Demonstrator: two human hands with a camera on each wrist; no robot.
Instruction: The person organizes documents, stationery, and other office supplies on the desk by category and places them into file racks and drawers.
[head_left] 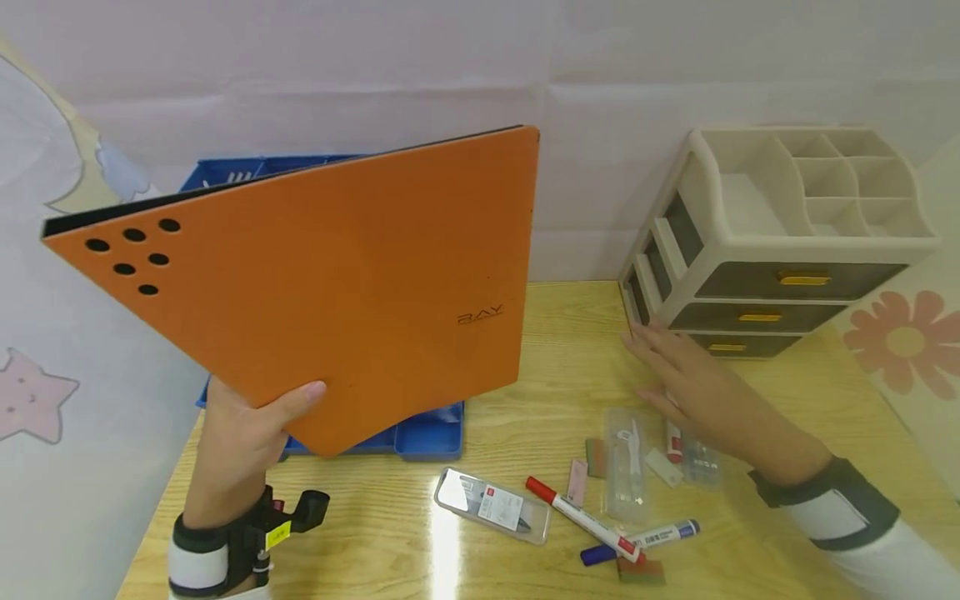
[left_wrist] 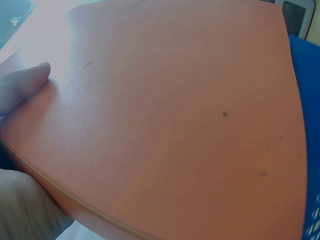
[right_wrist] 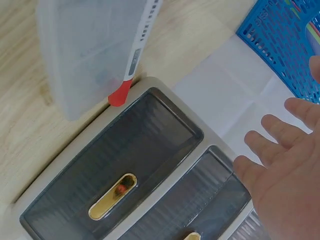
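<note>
On the wooden table [head_left: 525,333], scattered markers [head_left: 581,517].

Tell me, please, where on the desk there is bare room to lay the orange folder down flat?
Bare wood lies behind the clutter, between the blue tray and the drawer organizer, though the right hand hovers there. Another patch runs along the near edge beside the left hand. The pens and small cases crowd the middle.
</note>
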